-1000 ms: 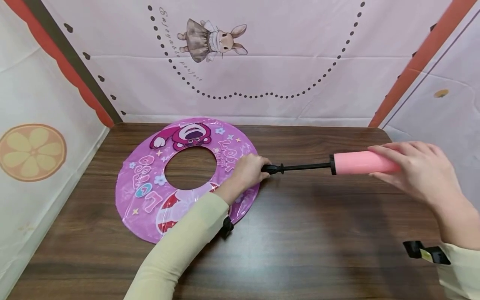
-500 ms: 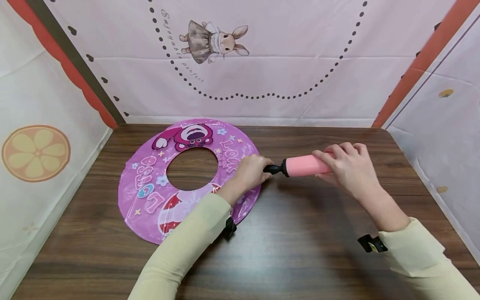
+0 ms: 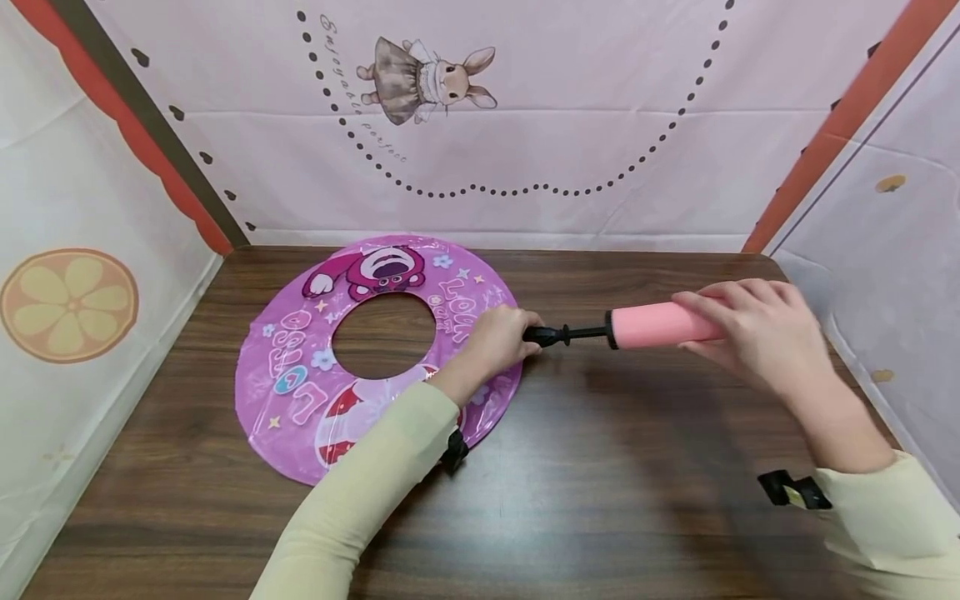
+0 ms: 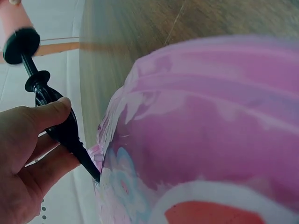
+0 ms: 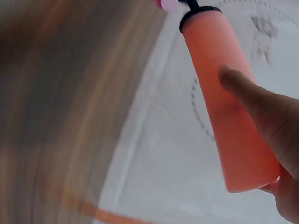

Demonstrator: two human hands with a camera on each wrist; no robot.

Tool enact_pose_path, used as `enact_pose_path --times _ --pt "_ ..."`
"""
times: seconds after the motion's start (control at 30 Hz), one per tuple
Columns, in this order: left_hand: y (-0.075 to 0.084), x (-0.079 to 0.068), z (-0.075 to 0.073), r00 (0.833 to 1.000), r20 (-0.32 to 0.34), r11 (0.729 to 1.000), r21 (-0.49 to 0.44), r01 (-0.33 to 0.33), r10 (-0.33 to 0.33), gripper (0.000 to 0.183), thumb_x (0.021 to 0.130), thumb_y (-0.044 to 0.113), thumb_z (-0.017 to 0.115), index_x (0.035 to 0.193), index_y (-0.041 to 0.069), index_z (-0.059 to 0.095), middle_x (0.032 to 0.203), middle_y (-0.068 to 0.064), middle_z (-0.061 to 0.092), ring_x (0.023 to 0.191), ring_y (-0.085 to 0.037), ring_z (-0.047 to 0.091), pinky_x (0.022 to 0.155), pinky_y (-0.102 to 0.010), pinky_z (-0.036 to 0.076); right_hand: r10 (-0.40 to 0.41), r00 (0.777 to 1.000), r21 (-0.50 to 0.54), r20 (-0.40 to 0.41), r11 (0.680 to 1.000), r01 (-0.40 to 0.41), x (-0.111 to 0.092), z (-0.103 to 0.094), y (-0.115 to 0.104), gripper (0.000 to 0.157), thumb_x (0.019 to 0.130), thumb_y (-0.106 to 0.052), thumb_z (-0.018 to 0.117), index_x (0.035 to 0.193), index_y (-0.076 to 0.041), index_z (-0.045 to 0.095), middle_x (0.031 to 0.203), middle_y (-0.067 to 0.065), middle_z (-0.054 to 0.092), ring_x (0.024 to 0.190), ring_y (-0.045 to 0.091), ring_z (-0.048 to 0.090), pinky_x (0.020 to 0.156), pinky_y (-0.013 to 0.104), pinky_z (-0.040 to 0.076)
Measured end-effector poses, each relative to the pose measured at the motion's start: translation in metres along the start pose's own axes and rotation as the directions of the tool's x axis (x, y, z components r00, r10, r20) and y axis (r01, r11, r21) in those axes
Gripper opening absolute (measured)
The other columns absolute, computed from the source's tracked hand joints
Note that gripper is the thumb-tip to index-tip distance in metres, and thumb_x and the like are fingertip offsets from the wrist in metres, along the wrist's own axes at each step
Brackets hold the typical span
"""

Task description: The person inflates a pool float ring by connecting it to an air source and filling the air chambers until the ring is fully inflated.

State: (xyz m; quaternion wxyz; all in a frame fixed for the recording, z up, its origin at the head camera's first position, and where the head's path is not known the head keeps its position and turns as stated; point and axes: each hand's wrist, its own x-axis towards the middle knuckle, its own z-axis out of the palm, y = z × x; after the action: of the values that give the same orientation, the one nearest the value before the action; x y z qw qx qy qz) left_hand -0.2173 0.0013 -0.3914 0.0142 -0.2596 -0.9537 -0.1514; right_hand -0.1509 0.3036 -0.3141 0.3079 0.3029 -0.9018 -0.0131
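A purple inflatable swim ring (image 3: pixel 277 425) with cartoon prints lies at the left of the table, puffed up in the left wrist view. My left hand (image 3: pixel 498 337) pinches the black nozzle end (image 4: pixel 65 126) of a hand pump; its tip meets the ring's edge, where the valve is hard to make out. My right hand (image 3: pixel 765 333) grips the pump's pink barrel (image 3: pixel 652 325), held roughly level above the table. Between barrel and nozzle end, a short length of black rod (image 3: pixel 588 332) shows. In the right wrist view the thumb lies along the barrel (image 5: pixel 219 60).
The brown wooden table (image 3: pixel 600 500) carries the ring. A pink printed cloth wall (image 3: pixel 570 125) rises behind it, with more cloth at the left (image 3: pixel 67 417) and right (image 3: pixel 900 275). Black straps sit at both sleeve cuffs.
My right hand slid the barrel left against the nozzle end, covering the rod, then drew it partly back right, baring some rod. The left hand and ring stayed nearly in place.
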Motion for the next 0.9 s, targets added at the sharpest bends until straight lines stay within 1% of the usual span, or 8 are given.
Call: enact_pose_path --times 0.07,0.2,0.33,0.4,0.47,0.57,0.73,0.9 --pt "0.000 0.000 0.000 1.000 0.003 1.000 0.000 -0.003 0.003 0.026 0.078 0.031 0.072 0.102 0.021 0.069 0.091 0.002 0.070 0.079 -0.016 0.063 0.071 -0.031 0.051 0.045 0.999 -0.011 0.013 0.999 -0.045 -0.008 -0.011 0.010 0.077 0.083 -0.074 0.020 0.109 -0.016 0.064 0.093 0.014 0.065 0.087 0.039 0.055 0.073 0.054 0.039" --pt "0.001 -0.001 -0.001 1.000 0.014 1.000 0.003 0.001 -0.001 0.025 0.078 0.032 0.072 0.101 0.022 0.069 0.090 0.002 0.070 0.078 -0.016 0.062 0.070 -0.031 0.050 0.119 0.993 -0.031 0.019 0.992 -0.118 -0.019 -0.027 0.022 0.084 0.078 -0.079 0.017 0.104 -0.016 0.065 0.091 0.013 0.064 0.087 0.040 0.054 0.075 0.056 0.038" --pt "0.002 -0.002 -0.001 1.000 0.013 1.000 0.019 -0.011 0.011 0.024 0.079 0.032 0.072 0.100 0.022 0.069 0.089 0.003 0.070 0.077 -0.015 0.062 0.069 -0.031 0.050 0.060 0.998 -0.015 -0.004 0.998 -0.060 -0.014 -0.018 0.013 0.077 0.082 -0.075 0.021 0.106 -0.016 0.065 0.090 0.013 0.064 0.083 0.039 0.055 0.070 0.054 0.038" --pt "0.002 -0.001 -0.001 1.000 -0.001 0.999 0.028 -0.030 0.030 0.024 0.079 0.031 0.072 0.100 0.020 0.070 0.089 0.002 0.070 0.078 -0.016 0.063 0.070 -0.031 0.051 0.010 1.000 -0.016 -0.006 1.000 -0.010 -0.005 -0.006 0.003 0.064 0.082 -0.070 0.042 0.108 -0.016 0.065 0.091 0.013 0.064 0.083 0.038 0.055 0.068 0.053 0.037" --pt "0.002 -0.001 0.000 0.999 -0.016 0.998 0.037 -0.052 0.052 0.025 0.079 0.030 0.072 0.100 0.019 0.070 0.090 0.002 0.071 0.079 -0.017 0.064 0.072 -0.032 0.051 -0.027 1.000 -0.021 -0.007 0.999 0.027 0.005 0.006 -0.008 0.052 0.075 -0.056 0.064 0.109 -0.017 0.064 0.091 0.012 0.063 0.084 0.037 0.055 0.068 0.053 0.037" --pt "0.002 0.000 0.000 0.997 -0.038 0.997 0.048 -0.063 0.065 0.026 0.078 0.029 0.072 0.101 0.017 0.070 0.091 0.001 0.071 0.081 -0.017 0.064 0.073 -0.033 0.051 -0.052 0.998 -0.053 -0.032 0.997 0.050 0.017 0.021 -0.022 0.056 0.056 -0.031 0.083 0.107 -0.018 0.064 0.090 0.011 0.063 0.084 0.036 0.055 0.071 0.054 0.037" --pt "0.002 -0.002 -0.001 0.997 -0.053 0.998 0.048 -0.049 0.052 0.027 0.077 0.028 0.073 0.102 0.017 0.070 0.091 0.000 0.071 0.081 -0.017 0.064 0.074 -0.032 0.051 -0.069 0.996 -0.082 -0.062 0.995 0.064 0.026 0.033 -0.038 0.058 0.052 -0.028 0.087 0.105 -0.018 0.063 0.090 0.010 0.062 0.082 0.034 0.055 0.071 0.053 0.038" --pt "0.004 -0.002 -0.001 0.998 -0.047 0.999 0.022 -0.031 0.032 0.026 0.078 0.028 0.073 0.101 0.017 0.070 0.090 0.000 0.071 0.080 -0.017 0.064 0.073 -0.032 0.051 -0.073 0.995 -0.078 -0.069 0.995 0.068 0.022 0.030 -0.036 0.058 0.054 -0.032 0.085 0.107 -0.018 0.063 0.091 0.009 0.063 0.084 0.034 0.056 0.071 0.051 0.039"
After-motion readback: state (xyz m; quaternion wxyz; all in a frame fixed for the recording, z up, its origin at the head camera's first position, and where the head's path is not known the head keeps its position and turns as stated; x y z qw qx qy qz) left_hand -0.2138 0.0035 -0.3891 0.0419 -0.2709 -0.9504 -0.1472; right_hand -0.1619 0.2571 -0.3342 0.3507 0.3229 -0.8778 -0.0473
